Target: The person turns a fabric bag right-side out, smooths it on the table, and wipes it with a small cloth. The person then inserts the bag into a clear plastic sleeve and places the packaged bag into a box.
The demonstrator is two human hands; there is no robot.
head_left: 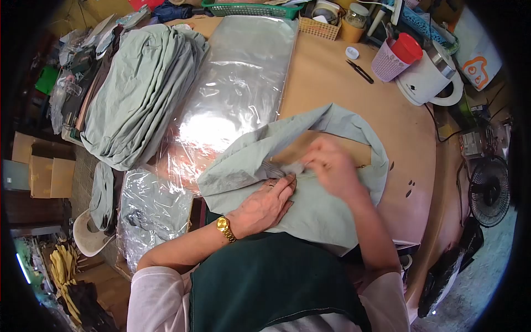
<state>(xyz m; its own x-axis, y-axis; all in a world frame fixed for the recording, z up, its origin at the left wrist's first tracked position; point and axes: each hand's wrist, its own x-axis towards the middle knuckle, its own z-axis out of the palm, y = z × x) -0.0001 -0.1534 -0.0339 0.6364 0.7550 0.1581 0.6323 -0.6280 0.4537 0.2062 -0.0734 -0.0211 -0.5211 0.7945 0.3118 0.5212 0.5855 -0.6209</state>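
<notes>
A grey-green fabric piece [326,213] lies on the brown table in front of me, its long band looped round at the far side. My left hand [264,206], with a gold watch at the wrist, rests on the cloth with its fingers pressed together on the fabric near a gathered spot. Just right of it, my right hand [332,166] is raised over the cloth, blurred by motion, its fingers drawn together. A small whitish bit [295,167] shows blurred between the two hands; whether my right fingers hold it is unclear.
Folded grey-green fabric [138,88] is stacked at the left beside clear plastic sheets [243,72]. Black tweezers or snips [360,72], a white cap [352,52], a pink cup [387,60] and a white kettle [423,80] stand or lie at the back right.
</notes>
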